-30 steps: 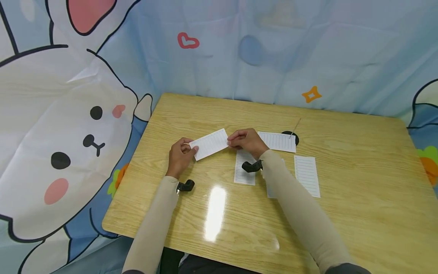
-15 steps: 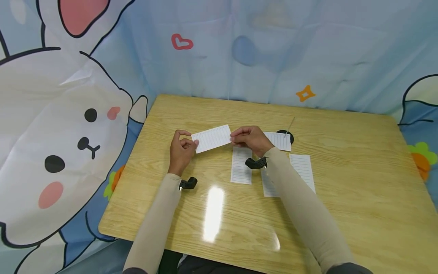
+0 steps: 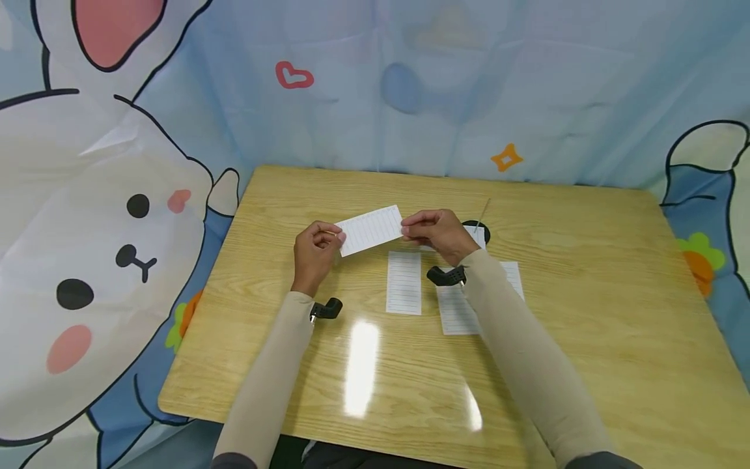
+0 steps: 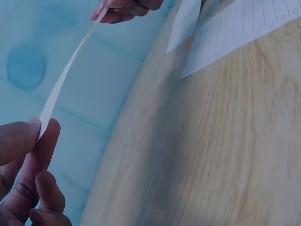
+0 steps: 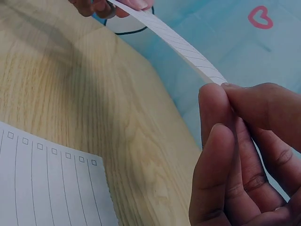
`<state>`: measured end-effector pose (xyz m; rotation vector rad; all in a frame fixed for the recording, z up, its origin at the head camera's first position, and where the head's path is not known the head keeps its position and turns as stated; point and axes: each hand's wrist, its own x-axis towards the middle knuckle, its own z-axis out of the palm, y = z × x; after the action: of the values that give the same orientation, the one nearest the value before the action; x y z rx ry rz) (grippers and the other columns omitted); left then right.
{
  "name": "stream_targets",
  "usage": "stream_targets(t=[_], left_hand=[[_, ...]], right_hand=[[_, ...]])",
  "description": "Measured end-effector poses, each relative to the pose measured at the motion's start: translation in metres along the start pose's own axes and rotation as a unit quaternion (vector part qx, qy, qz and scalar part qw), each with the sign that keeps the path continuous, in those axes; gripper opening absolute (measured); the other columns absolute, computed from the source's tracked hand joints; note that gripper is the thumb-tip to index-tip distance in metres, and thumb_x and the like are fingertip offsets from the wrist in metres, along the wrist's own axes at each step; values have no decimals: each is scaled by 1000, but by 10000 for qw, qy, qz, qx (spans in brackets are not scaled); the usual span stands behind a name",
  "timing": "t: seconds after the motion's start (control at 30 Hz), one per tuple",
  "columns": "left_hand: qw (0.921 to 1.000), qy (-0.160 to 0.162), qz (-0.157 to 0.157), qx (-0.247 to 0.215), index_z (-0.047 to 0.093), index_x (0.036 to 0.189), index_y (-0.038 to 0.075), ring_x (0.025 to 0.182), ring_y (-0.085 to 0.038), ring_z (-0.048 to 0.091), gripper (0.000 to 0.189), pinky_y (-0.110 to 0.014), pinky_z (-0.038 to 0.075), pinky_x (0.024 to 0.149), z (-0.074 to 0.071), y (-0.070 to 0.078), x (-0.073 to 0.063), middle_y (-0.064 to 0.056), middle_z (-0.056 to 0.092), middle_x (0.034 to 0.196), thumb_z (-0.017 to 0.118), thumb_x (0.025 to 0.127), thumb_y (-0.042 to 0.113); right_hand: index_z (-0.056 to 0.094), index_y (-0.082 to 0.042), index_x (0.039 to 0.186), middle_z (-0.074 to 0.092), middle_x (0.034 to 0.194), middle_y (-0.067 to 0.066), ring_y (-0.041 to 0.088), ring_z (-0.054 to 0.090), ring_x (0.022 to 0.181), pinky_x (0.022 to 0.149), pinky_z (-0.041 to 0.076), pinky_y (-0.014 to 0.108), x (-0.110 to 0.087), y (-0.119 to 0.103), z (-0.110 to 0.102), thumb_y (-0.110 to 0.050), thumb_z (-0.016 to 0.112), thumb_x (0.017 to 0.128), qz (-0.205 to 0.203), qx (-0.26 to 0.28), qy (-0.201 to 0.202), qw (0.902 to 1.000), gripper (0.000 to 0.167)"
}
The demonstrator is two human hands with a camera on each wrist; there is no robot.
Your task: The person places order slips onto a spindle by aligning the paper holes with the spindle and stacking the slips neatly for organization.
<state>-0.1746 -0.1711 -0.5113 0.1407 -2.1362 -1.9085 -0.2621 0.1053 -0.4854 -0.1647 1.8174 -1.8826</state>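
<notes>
A lined slip of white paper is stretched between both hands, above the table and tilted up to the right. My left hand pinches its left end between thumb and forefinger, while the right hand pinches the right end in the same way. Seen almost edge-on in the left wrist view, the paper slip bows slightly. In the right wrist view its ruled face shows, curving toward the fingertips.
Several more lined slips lie on the wooden table: one upright slip, one under the right forearm, another right of it. Behind the right hand a slip partly covers a round black object with a thin stick.
Both hands have lifted the paper slip up and away from the body, slightly to the right. The head view has turned a little right. Both ends stay pinched.
</notes>
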Motion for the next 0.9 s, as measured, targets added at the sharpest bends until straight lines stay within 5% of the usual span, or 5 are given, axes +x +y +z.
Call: stream_targets(t=[0.57, 0.9], left_hand=[[9990, -347, 233, -140, 78, 105, 1, 75, -15, 68, 14, -23, 48, 75, 35, 22, 9, -20, 78, 88, 81, 94, 10], [9970, -632, 347, -289, 78, 108, 1, 81, -12, 67, 19, -28, 46, 81, 52, 43, 15, -20, 78, 90, 81, 96, 15]], right_hand=[[81, -8, 109, 80, 99, -1, 12, 78, 83, 72, 58, 22, -30, -16, -31, -4, 78, 96, -62, 277, 498, 9984, 14], [82, -13, 108, 79, 94, 1, 9, 76, 82, 72, 57, 19, -48, -30, -52, -1, 66, 103, 220, 1734, 182, 9844, 20]])
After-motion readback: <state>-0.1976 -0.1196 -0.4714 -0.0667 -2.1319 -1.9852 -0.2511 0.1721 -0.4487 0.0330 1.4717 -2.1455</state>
